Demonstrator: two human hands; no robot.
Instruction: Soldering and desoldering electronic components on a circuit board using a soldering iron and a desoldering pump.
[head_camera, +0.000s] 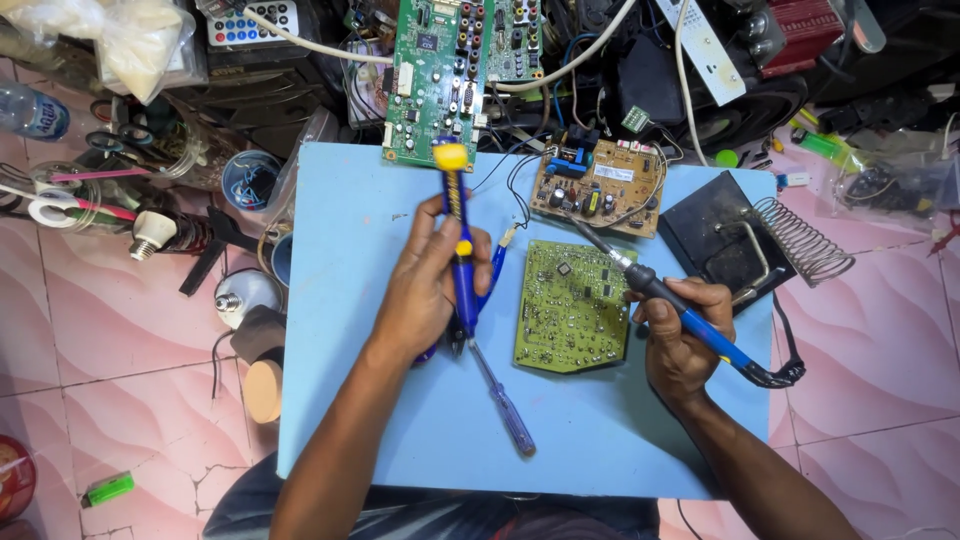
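On a pale blue work mat (400, 430), a green circuit board (573, 306) lies solder side up between a person's two hands. The right hand (680, 340), at the board's three o'clock and the nearer of the two, has its fingers wrapped around a blue-handled soldering iron (672, 300), long axis pointing toward ten o'clock over the board's top edge. The left hand (425, 285), at nine o'clock, grips a blue-and-yellow desoldering pump (458, 235) upright.

Bare blue mat (620, 440) lies near the hands; circuit boards (574, 305) and clutter crowd its far edge.
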